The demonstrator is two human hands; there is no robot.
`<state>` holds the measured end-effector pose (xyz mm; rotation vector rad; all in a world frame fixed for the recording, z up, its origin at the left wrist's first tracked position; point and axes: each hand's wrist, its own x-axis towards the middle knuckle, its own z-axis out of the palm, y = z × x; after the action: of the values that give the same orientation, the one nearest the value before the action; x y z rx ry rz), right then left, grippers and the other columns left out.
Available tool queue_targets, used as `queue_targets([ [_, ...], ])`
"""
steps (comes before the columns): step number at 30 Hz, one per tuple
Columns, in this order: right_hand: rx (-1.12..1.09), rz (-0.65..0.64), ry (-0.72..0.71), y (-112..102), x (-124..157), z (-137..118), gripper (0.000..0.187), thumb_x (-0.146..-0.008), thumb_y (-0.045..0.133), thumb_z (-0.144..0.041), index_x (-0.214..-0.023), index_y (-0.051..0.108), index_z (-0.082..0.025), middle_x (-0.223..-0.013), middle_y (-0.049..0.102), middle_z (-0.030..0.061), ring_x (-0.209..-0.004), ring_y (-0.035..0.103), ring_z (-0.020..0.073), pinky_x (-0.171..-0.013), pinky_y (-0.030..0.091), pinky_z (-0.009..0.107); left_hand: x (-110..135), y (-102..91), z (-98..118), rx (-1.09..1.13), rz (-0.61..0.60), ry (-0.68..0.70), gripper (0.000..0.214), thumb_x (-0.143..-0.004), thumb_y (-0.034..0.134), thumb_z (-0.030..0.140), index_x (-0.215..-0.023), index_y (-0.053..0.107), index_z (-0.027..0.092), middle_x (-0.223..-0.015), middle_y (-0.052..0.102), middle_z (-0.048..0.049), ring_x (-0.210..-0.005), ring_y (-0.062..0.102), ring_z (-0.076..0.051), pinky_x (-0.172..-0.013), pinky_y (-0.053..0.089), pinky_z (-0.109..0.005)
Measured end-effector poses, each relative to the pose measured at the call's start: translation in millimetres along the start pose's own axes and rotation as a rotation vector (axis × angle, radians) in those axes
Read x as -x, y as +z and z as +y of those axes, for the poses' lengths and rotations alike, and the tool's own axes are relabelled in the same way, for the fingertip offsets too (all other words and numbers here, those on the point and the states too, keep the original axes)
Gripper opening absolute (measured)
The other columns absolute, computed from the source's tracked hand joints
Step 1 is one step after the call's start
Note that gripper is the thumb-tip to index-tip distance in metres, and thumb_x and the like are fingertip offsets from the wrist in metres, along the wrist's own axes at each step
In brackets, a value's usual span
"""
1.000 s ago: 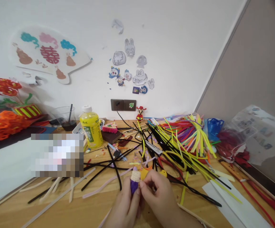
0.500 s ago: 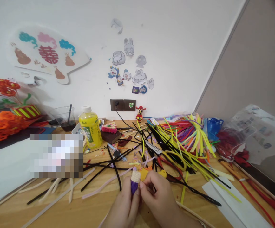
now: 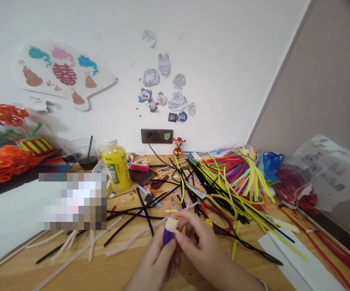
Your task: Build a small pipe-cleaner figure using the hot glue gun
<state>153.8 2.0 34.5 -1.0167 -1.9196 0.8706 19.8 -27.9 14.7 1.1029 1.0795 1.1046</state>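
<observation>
Near the front edge of the table, my left hand (image 3: 156, 256) is closed around a small pipe-cleaner piece, with a purple lower part (image 3: 168, 237) and a cream wound top (image 3: 171, 224). My right hand (image 3: 201, 242) comes in from the other side. Its thumb touches the piece just under the cream top, and its forefinger curves over beside that top. The right hand's other fingers curl behind and are partly hidden. Past the hands lie a pale lilac pipe cleaner (image 3: 132, 241) and scissors (image 3: 196, 189) with yellow handles.
Black pipe cleaners (image 3: 146, 212) criss-cross the table. A colourful bundle (image 3: 250, 173) lies back right. A yellow drink bottle (image 3: 116, 167) and a plastic cup (image 3: 87, 159) stand back left. White paper (image 3: 296, 258) lies right. A red-hatted figure (image 3: 178, 146) stands by the wall.
My right forefinger has lifted and now arches over beside the cream top. The piece has shifted slightly in my left hand. The whole view has tipped a little.
</observation>
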Motion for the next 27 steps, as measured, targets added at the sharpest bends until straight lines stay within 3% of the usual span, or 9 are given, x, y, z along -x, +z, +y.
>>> queue_targets([
  [4,-0.159,-0.077,0.052,-1,-2,3,0.034,-0.076,0.053,-0.02,-0.11,0.057,-0.021,-0.091,0.062,0.0042,-0.072,0.054,0.0147,-0.065,0.043,0.027,-1,-2.4,2,0.018,-0.041,-0.059,0.05,-0.075,0.048,0.044,-0.116,0.044,0.015,-0.048,0.044,0.0087,-0.037,0.034,-0.008,-0.037,0.025,-0.018],
  [8,-0.323,-0.093,0.095,0,-3,6,0.031,-0.076,0.053,-0.02,-0.107,0.058,-0.019,-0.076,0.059,0.0013,-0.068,0.054,0.0143,-0.064,0.044,0.027,3,-6.3,4,-0.082,-0.035,0.019,0.049,-0.08,0.042,0.045,-0.121,0.044,0.018,-0.055,0.051,0.0049,-0.044,0.042,-0.012,-0.041,0.034,-0.02],
  [12,-0.343,-0.076,0.125,1,-3,3,0.031,-0.073,0.052,-0.017,-0.104,0.058,-0.018,-0.07,0.053,-0.0009,-0.064,0.051,0.0127,-0.061,0.042,0.025,5,-8.0,9,-0.217,0.003,0.114,0.048,-0.082,0.039,0.048,-0.119,0.049,0.018,-0.081,0.065,-0.0039,-0.07,0.057,-0.018,-0.065,0.047,-0.027],
  [16,-0.32,-0.069,0.131,2,-2,1,0.031,-0.072,0.05,-0.016,-0.103,0.058,-0.017,-0.066,0.048,-0.0028,-0.061,0.047,0.0115,-0.058,0.039,0.024,6,-6.6,10,-0.27,0.029,0.167,0.045,-0.085,0.038,0.045,-0.118,0.05,0.018,-0.102,0.063,-0.0068,-0.094,0.055,-0.021,-0.085,0.043,-0.03],
  [22,-0.301,-0.056,0.128,3,-1,3,0.03,-0.073,0.051,-0.017,-0.101,0.058,-0.017,-0.064,0.045,-0.0041,-0.058,0.045,0.0108,-0.056,0.037,0.023,8,-5.3,10,-0.321,0.03,0.159,0.042,-0.087,0.035,0.044,-0.116,0.052,0.018,-0.09,0.066,-0.0055,-0.088,0.058,-0.021,-0.076,0.047,-0.027],
  [27,-0.304,-0.041,0.136,4,-2,2,0.029,-0.073,0.052,-0.018,-0.101,0.059,-0.018,-0.059,0.042,-0.0058,-0.054,0.042,0.0098,-0.053,0.035,0.022,10,-3.9,16,-0.373,0.051,0.176,0.038,-0.086,0.036,0.04,-0.113,0.052,0.019,-0.103,0.065,-0.0068,-0.093,0.058,-0.021,-0.08,0.046,-0.028],
])
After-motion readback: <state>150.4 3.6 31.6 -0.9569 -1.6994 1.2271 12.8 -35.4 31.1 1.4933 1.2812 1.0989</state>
